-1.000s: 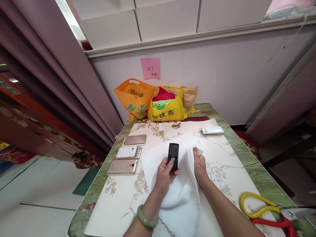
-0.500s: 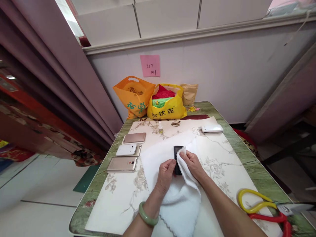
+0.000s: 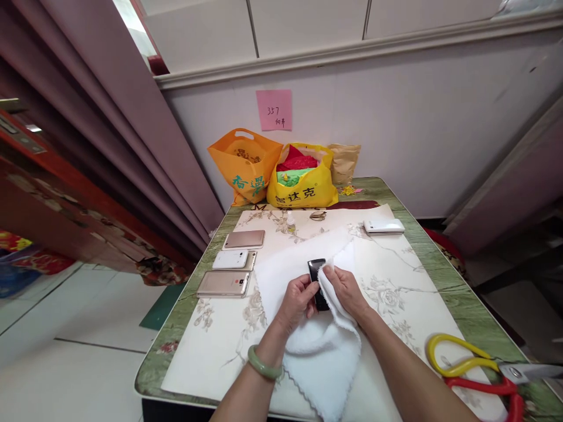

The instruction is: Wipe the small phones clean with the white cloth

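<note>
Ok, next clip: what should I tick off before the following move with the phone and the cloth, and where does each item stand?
1. Left hand grips the black phone: ok, fingers closed round its lower part.
2. Right hand holds the white towel to the phone: ok, a fold is pressed on its right side.
3. Phone face clean: cannot tell, mostly covered.
4. Towel spread under both hands: ok.
5. Three smartphones apart from the hands: ok, in a row at the left.
6. Scissors away from the right arm: ok, near the table corner.
</note>
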{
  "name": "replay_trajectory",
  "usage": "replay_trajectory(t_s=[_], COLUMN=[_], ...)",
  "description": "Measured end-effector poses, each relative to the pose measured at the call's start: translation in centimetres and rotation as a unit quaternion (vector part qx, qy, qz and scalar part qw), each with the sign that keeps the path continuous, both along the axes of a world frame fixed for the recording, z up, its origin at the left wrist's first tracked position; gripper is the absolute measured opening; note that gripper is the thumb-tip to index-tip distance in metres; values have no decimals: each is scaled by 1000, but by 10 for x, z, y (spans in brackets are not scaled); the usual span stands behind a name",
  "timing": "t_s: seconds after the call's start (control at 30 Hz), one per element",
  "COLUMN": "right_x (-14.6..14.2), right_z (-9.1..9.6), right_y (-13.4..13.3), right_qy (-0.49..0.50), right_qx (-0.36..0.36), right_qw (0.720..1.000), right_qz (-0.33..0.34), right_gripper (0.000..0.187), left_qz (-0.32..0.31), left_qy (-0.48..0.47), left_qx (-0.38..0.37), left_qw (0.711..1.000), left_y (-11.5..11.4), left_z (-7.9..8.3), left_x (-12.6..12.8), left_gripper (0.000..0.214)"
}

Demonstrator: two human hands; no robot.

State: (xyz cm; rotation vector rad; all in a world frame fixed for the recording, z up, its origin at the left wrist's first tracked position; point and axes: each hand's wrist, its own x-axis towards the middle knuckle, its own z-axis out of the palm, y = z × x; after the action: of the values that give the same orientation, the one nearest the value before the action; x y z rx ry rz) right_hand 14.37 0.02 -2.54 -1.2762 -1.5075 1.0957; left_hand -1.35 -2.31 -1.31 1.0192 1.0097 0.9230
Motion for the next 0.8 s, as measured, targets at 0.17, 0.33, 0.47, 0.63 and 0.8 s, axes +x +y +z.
replay_trajectory(t_s=[0.17,0.33,0.47,0.63,0.8], right_x=[-2,-3,-1,0,1], right_z=[1,2,2,1,-4], right_y=[0,-2,-3,-3,-1], right_qy=[-38,-66,-52,-33,17], right_qx=[33,45,43,40,24], right_qw=[999,996,997,998,999], right_qz=[21,34,46,41,-21], right_gripper=[47,50,50,49,50], left_qz=[161,244,201,109,-5], left_qy=[-39,-91,-80,-28,16], left_qx=[6,7,15,21,39], left_qw=[986,965,976,993,999], left_y=[5,12,11,7,4], left_z=[-9,-7,-5,-6,0], left_x=[6,9,6,3,1], left_gripper=[39,40,37,36,35])
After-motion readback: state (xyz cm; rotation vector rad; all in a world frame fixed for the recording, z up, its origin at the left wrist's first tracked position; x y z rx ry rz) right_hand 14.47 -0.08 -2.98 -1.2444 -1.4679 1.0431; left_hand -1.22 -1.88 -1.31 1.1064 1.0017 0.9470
